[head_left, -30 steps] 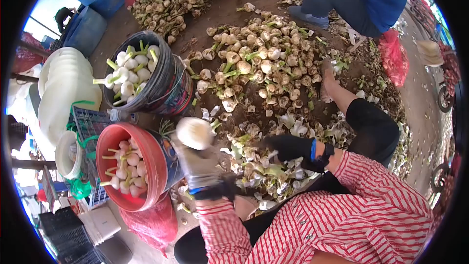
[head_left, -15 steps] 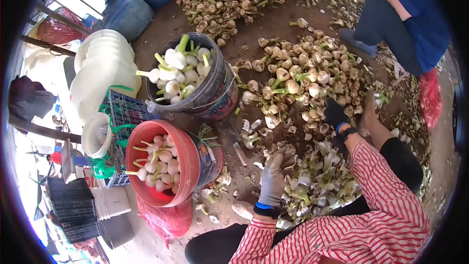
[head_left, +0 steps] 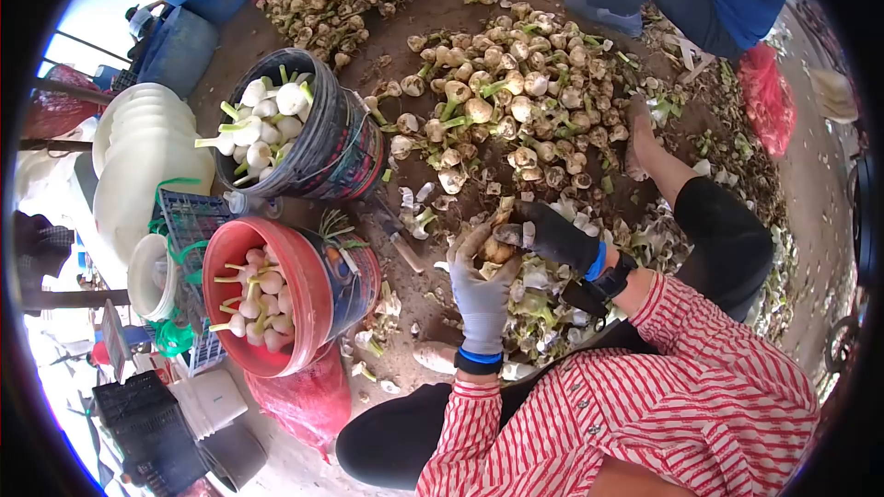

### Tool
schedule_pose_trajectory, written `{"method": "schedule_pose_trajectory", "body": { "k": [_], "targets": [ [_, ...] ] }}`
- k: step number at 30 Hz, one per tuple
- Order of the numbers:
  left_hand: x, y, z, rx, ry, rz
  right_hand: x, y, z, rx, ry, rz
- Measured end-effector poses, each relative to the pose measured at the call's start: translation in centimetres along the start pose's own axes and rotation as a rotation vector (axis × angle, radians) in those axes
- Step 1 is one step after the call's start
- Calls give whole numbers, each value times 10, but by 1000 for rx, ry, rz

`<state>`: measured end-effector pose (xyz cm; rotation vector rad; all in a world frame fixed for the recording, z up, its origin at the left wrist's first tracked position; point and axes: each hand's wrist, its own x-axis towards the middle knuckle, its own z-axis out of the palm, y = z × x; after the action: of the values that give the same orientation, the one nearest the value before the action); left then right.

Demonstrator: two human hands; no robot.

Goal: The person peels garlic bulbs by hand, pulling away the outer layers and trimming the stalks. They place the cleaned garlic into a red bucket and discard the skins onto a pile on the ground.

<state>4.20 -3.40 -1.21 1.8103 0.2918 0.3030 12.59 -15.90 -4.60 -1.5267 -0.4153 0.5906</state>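
Garlic bulb, brown-skinned, is held between the two gloved hands, over scattered peelings and to the right of the red bucket. The grey-gloved left hand points up the view, its forearm nearly upright and its wrist straight, with the fingers curled together around the bulb's left side. From the right, the black-gloved right hand slants up and leftward, wrist level with the peelings, thumb and fingers bent and clamped at the bulb's upper right.

Gloved fingers around garlic bulb, heap
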Motion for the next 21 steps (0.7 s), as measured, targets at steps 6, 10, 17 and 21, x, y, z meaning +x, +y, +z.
{"method": "schedule_pose_trajectory", "body": {
  "k": [6,10,17,21],
  "targets": [
    [-16,-2,-8,84,17,17,-8,13,3,192,-125,65],
    [-16,5,-13,-561,-43,-412,-17,4,-2,267,-153,4],
    [-17,-5,-7,153,34,102,-11,10,3,36,-170,36],
    [-17,-6,-8,218,38,111,-14,9,5,230,-198,95]
  ]
}}
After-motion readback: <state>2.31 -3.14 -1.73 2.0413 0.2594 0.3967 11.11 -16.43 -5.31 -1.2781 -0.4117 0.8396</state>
